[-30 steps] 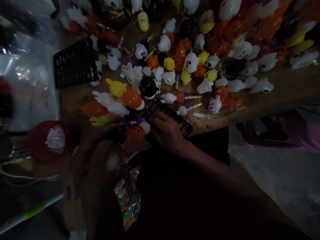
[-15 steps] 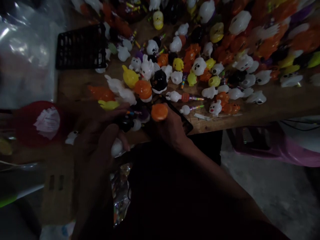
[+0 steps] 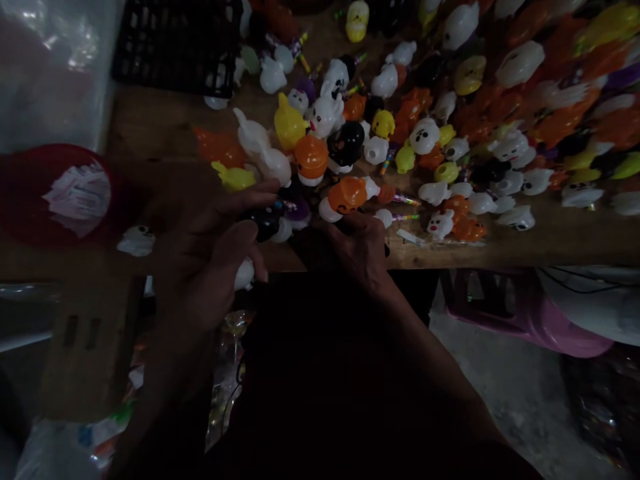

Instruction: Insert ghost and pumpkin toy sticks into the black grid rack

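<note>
In the dim head view, my left hand (image 3: 215, 247) curls round a small white plastic piece (image 3: 244, 273) that shows between its lower fingers. Its upper fingers and thumb lie beside a shiny black toy head (image 3: 265, 221), which has a purple toy (image 3: 299, 213) close by. My right hand (image 3: 363, 247) holds an orange pumpkin toy (image 3: 347, 195) with a white base, tilted so its dark face markings show. An upright orange-and-white toy (image 3: 311, 159) and a black toy (image 3: 347, 145) stand just beyond.
Many small white, yellow, orange and black toys cover the wooden table (image 3: 165, 133). A red bowl (image 3: 30, 200) with white paper slips stands at left, below a black crate (image 3: 177, 47) and a clear plastic bag (image 3: 50, 73). A pink stool (image 3: 555, 320) is at lower right.
The pumpkin toy in my right hand has moved away from my body and turned, so its face now shows. My left hand keeps the white piece. The camera view has shifted.
</note>
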A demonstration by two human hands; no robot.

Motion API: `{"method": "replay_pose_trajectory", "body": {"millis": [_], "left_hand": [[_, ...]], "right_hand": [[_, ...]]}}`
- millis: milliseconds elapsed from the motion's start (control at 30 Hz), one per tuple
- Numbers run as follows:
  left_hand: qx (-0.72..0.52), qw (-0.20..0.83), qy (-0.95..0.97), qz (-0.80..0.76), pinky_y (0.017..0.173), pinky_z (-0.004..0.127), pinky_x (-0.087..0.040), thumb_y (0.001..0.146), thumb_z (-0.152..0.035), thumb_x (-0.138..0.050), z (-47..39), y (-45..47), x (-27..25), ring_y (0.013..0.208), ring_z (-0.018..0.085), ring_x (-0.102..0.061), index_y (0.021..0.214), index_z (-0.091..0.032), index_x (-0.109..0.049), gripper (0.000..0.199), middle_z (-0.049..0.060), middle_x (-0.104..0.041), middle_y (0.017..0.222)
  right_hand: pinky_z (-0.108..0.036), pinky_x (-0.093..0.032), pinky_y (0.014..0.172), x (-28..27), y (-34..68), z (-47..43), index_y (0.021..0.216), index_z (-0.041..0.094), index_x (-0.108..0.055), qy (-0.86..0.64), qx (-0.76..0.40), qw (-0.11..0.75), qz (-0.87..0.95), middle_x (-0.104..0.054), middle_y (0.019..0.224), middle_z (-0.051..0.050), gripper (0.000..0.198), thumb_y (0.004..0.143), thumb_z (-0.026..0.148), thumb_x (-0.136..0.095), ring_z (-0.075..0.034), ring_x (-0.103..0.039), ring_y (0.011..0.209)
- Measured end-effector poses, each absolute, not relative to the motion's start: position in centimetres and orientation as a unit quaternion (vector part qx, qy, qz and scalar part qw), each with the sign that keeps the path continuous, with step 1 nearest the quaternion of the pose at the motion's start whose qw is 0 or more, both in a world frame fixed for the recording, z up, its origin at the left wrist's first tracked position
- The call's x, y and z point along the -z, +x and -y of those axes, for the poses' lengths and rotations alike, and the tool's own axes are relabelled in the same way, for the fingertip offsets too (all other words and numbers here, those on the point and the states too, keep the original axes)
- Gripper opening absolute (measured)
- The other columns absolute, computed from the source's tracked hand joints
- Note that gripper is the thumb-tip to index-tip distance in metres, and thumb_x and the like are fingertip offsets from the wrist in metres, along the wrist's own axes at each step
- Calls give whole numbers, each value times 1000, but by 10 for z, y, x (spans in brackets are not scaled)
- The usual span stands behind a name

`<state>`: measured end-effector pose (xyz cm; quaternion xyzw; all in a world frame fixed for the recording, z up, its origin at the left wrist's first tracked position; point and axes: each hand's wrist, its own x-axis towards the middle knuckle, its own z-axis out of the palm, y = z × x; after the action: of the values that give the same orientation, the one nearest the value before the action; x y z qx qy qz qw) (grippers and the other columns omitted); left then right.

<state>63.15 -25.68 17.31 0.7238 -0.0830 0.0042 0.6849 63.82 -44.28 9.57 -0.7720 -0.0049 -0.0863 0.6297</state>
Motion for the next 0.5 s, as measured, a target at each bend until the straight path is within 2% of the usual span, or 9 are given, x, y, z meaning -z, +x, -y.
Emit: {"method": "replay_pose_trajectory", "body": {"millis": [167,300,500], "left_hand": [[-20,659,752,14,47,26,-42,94,-25,-61,269,622,-189,49,5,-56,109,-20,-75,21,6,-72,127],[-73,644,760,-49,50,32,-37,91,-15,-55,284,616,-198,48,8,-51,100,-22,-75,23,3,-75,118],[-55,671,740,3,46,32,-31,92,-14,-54,282,617,-194,46,7,-50,102,-22,-74,24,2,-74,121]], "right_hand": [[-27,-53,68,-94,638,441,86,18,-76,-792,78,605,6,-73,79,0,14,88,28,-67,-17,-68,75],[-28,-53,68,-88,636,439,89,18,-76,-810,93,578,31,-73,80,-1,16,91,26,-63,-17,-68,72],[-28,-49,66,-94,637,436,84,18,-73,-880,103,461,45,-72,79,-4,24,97,32,-59,-18,-66,73]]}}
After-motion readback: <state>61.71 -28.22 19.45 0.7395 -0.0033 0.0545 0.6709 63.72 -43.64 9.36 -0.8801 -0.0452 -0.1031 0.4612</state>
